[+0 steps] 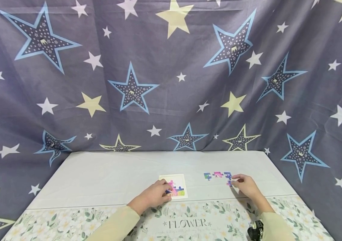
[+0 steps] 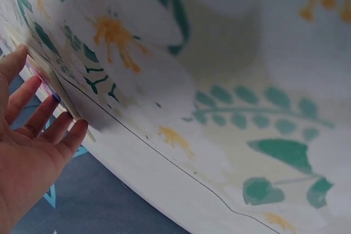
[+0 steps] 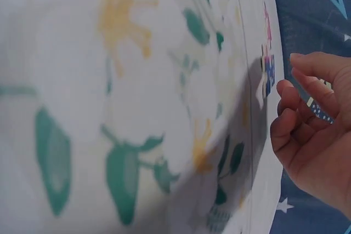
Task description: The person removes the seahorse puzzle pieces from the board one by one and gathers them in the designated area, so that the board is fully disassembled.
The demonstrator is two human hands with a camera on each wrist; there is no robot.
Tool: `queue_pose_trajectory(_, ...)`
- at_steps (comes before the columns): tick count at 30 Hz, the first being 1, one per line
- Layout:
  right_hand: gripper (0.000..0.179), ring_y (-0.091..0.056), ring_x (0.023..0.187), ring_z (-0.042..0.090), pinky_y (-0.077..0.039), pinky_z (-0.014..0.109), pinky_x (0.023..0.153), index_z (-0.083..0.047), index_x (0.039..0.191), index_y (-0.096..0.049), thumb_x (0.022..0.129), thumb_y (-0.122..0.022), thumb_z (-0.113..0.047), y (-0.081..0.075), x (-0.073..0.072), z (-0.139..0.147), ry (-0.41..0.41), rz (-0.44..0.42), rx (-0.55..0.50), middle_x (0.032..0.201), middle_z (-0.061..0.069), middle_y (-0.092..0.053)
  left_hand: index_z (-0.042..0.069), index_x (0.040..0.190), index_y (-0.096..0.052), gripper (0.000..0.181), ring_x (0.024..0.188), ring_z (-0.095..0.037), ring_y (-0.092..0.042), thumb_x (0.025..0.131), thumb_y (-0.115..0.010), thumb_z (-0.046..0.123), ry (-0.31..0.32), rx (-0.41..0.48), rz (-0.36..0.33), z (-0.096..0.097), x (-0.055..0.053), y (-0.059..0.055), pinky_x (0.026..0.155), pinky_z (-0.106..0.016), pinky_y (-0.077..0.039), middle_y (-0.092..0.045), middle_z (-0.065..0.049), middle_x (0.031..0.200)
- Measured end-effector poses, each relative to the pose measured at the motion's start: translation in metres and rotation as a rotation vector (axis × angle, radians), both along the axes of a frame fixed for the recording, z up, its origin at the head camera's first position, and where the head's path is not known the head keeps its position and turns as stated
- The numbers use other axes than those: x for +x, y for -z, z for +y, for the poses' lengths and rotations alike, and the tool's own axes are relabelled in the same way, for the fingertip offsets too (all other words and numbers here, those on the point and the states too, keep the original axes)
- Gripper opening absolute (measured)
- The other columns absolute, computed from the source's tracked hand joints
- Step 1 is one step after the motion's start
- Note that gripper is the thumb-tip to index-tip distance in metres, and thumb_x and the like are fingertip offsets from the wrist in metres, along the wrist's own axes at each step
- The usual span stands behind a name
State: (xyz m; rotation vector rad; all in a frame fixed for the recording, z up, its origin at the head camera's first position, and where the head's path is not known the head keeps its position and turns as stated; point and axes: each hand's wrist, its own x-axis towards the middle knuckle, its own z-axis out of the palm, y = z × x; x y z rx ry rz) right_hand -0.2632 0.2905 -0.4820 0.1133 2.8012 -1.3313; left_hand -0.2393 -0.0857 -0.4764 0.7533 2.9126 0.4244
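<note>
Pale yellow sleeves (image 1: 113,222) framed what seemed piece-picking: my relaxed left hand (image 1: 157,193) touched the square cream-bordered puzzle board (image 1: 179,180); my loosely curled right hand (image 1: 247,186), apparently empty, hovered beside flat blue-and-pink jigsaw pieces (image 1: 218,174), right of it; the next move needed, I judged, a pinch

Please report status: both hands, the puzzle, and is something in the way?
Left hand on puzzle board. Right hand by loose pieces, no grip visible. Board partly filled. Left hand covers part of it; no other obstruction seen.
</note>
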Motion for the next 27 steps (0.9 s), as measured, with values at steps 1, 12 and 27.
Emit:
queue_pose_trajectory(1, 0.034, -0.054, 0.062, 0.017, -0.050, 0.029, 0.053, 0.006, 0.116, -0.058, 0.089, -0.060, -0.015, -0.001, 0.000, -0.002, -0.006, 0.007, -0.004, 0.087, 0.013, -0.061, 0.017, 0.121, -0.060, 0.037, 0.097, -0.013, -0.053, 0.089, -0.061, 0.037, -0.002, -0.001, 0.000, 0.000, 0.000, 0.000, 0.089, -0.035, -0.049, -0.054, -0.003, 0.116)
queue_pose_trajectory(12, 0.031, -0.053, 0.058, 0.017, -0.049, 0.030, 0.049, 0.004, 0.113, -0.061, 0.090, -0.061, -0.016, -0.004, 0.000, -0.024, -0.065, 0.050, -0.043, 0.085, 0.012, -0.062, 0.017, 0.121, -0.061, 0.036, 0.105, -0.017, -0.054, 0.090, -0.060, 0.037, -0.030, 0.012, 0.015, 0.001, 0.003, 0.001, 0.095, -0.038, -0.048, -0.054, -0.002, 0.119)
queue_pose_trajectory(27, 0.026, -0.053, 0.050, 0.018, -0.047, 0.029, 0.047, 0.002, 0.109, -0.064, 0.087, -0.064, -0.012, -0.003, -0.002, -0.062, -0.123, 0.079, -0.062, 0.088, 0.012, -0.058, 0.016, 0.121, -0.061, 0.038, 0.107, -0.020, -0.054, 0.090, -0.060, 0.039, -0.036, 0.021, 0.007, -0.010, 0.004, 0.000, 0.095, -0.041, -0.047, -0.054, -0.003, 0.119)
